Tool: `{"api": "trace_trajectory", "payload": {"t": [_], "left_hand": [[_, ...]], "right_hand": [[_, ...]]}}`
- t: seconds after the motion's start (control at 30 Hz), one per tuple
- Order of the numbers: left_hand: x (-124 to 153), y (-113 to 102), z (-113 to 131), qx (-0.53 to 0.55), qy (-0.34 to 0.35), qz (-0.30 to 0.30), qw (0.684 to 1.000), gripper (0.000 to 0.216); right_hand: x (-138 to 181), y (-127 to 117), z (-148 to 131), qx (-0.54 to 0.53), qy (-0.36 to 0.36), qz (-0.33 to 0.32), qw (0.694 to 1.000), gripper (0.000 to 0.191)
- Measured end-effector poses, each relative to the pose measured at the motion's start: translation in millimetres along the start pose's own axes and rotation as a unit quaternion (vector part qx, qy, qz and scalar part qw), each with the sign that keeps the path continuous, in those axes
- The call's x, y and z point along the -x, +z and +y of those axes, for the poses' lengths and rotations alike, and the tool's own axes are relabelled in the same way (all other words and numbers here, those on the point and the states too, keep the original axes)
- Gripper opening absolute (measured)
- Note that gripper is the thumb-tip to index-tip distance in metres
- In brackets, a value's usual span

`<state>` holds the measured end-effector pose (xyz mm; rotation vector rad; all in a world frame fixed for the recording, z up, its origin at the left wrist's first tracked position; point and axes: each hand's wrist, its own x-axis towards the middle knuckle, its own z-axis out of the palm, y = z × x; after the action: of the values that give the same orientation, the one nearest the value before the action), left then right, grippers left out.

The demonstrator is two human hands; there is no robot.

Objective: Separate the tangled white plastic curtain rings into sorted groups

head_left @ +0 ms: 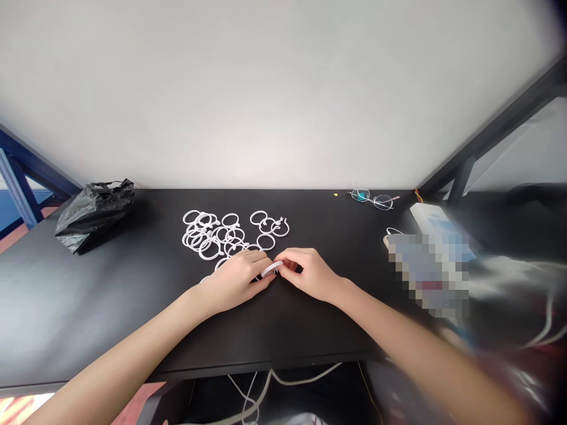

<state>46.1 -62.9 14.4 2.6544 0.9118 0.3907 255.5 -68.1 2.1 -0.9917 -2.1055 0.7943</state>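
Ring: we hold one white ring between both hands, just above the desk, near its middle and on the near edge of the pile of like rings. Our left hand lies knuckles up with its fingers closed on the left end of the ring. Our right hand meets it from the right, fingers pinched on the other end. The two hands all but touch, and the ring sits edge-on to us, so we cannot tell whether its split is open or closed.

We judge that the step in hand is work on this single ring, gripped at both ends, with the rest of the pile lying loose behind our left knuckles. Some of those rings overlap or link, but we cannot tell which.

A next move calls for small, steady fingertip force, since the ring is thin and slick-looking. It also calls for keeping our left wrist off the nearest rings, which it nearly covers.

A black bag sits at the far left and glasses at the far right. A white box lies near them, well apart from our hands.
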Motion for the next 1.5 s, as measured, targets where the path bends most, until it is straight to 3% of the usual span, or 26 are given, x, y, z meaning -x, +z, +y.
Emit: {"api": "trace_trajectory", "payload": {"t": [1.5], "left_hand": [[-0.6, -3.9, 2.0, -0.003, 0.001, 0.004, 1.0, 0.022]], "right_hand": [[-1.0, -0.7, -2.0, 0.006, 0.011, -0.008, 1.0, 0.011]]}}
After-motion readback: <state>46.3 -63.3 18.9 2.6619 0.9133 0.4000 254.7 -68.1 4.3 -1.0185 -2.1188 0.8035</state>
